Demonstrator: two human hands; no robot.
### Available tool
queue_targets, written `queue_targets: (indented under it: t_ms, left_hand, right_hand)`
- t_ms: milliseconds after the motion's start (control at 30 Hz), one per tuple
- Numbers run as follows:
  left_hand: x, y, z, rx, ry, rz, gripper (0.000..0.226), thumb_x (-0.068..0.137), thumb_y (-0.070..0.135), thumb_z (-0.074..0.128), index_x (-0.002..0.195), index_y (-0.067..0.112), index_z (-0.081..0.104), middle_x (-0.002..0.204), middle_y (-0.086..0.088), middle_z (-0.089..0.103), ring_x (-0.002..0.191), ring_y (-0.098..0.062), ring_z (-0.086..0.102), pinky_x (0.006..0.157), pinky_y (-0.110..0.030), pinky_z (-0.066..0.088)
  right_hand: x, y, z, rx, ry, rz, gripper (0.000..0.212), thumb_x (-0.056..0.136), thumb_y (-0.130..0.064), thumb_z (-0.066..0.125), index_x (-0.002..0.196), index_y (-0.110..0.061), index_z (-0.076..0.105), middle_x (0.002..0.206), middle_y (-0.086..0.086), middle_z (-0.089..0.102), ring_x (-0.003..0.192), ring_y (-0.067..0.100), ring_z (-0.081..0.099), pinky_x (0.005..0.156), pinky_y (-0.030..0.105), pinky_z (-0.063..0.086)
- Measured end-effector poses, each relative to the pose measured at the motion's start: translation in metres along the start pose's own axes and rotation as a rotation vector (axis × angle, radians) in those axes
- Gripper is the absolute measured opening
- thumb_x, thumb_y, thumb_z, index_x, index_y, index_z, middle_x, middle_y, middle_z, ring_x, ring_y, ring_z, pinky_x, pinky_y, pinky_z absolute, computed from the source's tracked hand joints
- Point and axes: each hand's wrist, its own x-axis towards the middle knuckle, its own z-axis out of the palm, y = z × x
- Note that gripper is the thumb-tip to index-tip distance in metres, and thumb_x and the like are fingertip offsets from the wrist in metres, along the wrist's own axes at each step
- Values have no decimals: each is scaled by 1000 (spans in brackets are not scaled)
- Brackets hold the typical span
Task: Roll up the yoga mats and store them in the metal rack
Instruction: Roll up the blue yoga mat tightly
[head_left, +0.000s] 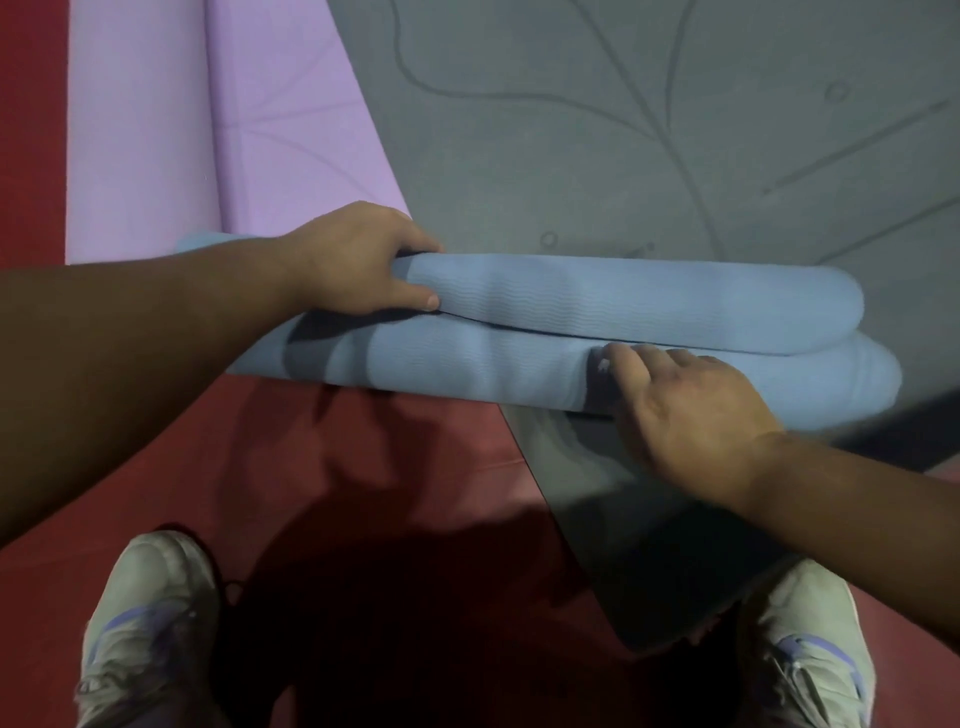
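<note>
A light blue yoga mat (613, 322) lies across the middle of the view as a loose roll with two bulging layers. Its far side lies on a flat grey mat (597, 130) printed with thin line patterns. My left hand (358, 260) grips the upper fold near the roll's left end, fingers curled over it. My right hand (685, 410) rests palm down on the lower layer toward the right end, fingers spread against the mat. A purple mat (208, 130) lies at the upper left with a fold along its length. No metal rack is in view.
The floor is red (405, 457). My two pale sneakers stand at the bottom, the left shoe (150, 629) on the red floor and the right shoe (810, 649) beside the near corner of the grey mat.
</note>
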Motion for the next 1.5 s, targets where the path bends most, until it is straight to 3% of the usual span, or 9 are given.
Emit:
queue_targets:
  t_ms: [200, 367, 600, 700, 800, 933, 1167, 1367, 1500]
  left_hand:
    - [8, 0, 0, -123, 123, -134, 30, 91, 40, 68, 114, 23, 73, 113, -3, 73, 109, -25, 65, 97, -37, 48]
    - [14, 23, 22, 185, -30, -193, 112, 55, 79, 78, 148, 38, 34, 128, -10, 44, 115, -35, 51, 95, -47, 44]
    - [19, 39, 48, 262, 40, -141, 87, 57, 56, 90, 117, 20, 39, 131, -2, 47, 127, -27, 46, 106, -57, 35]
    - [18, 39, 50, 260, 45, -154, 87, 57, 55, 90, 118, 19, 39, 129, -2, 49, 124, -28, 47, 107, -59, 33]
    - [17, 40, 59, 351, 72, -133, 112, 55, 62, 88, 143, 27, 29, 132, -1, 48, 120, -29, 47, 100, -53, 39]
    - [21, 38, 62, 394, 77, -114, 130, 56, 63, 87, 155, 46, 5, 138, -4, 42, 122, -31, 43, 104, -51, 37]
    - [40, 87, 66, 325, 81, -43, 152, 48, 70, 87, 149, 50, -24, 167, -4, 12, 151, -35, 20, 113, -67, 23]
    - [28, 85, 62, 313, 172, -91, 124, 58, 70, 79, 152, 50, 1, 153, 7, 36, 133, -26, 43, 103, -56, 37]
    - [-1, 81, 34, 299, 239, -117, 119, 55, 72, 78, 152, 50, 11, 150, 8, 42, 129, -26, 46, 100, -53, 38]
  right_hand:
    - [-6, 4, 14, -222, -212, 6, 75, 96, -22, 42, 150, 16, 5, 155, 44, 13, 145, 57, 17, 118, 55, 26]
    - [15, -1, 5, -309, -198, 87, 61, 96, -22, 48, 145, 13, 38, 144, 40, 36, 126, 52, 42, 93, 50, 46]
    - [22, 14, -3, -86, 85, 88, 30, 79, -18, 68, 106, -6, 64, 109, 18, 53, 95, 38, 49, 76, 47, 42]
    - [27, 26, -3, 84, 84, 159, 72, 68, -32, 82, 132, -18, 53, 132, 20, 47, 118, 43, 46, 92, 56, 41]
    - [37, 38, -2, 17, -210, 262, 128, 62, -65, 81, 157, -36, 0, 162, 20, 10, 149, 45, 9, 109, 71, 19]
    - [59, 47, 1, 11, -262, 246, 141, 55, -74, 80, 154, -40, -15, 159, 19, 17, 150, 40, 13, 112, 73, 13]
    - [51, 46, 0, 45, -118, 192, 119, 57, -66, 80, 154, -42, 14, 135, 13, 46, 122, 34, 47, 101, 53, 33]
    - [30, 30, -58, 231, 100, 113, 52, 77, -24, 73, 127, -23, 60, 116, 8, 65, 107, 36, 59, 93, 49, 42]
    - [-21, -6, -89, 329, 82, -92, 39, 80, -45, 63, 108, -17, 66, 101, 8, 63, 92, 34, 60, 76, 44, 50]
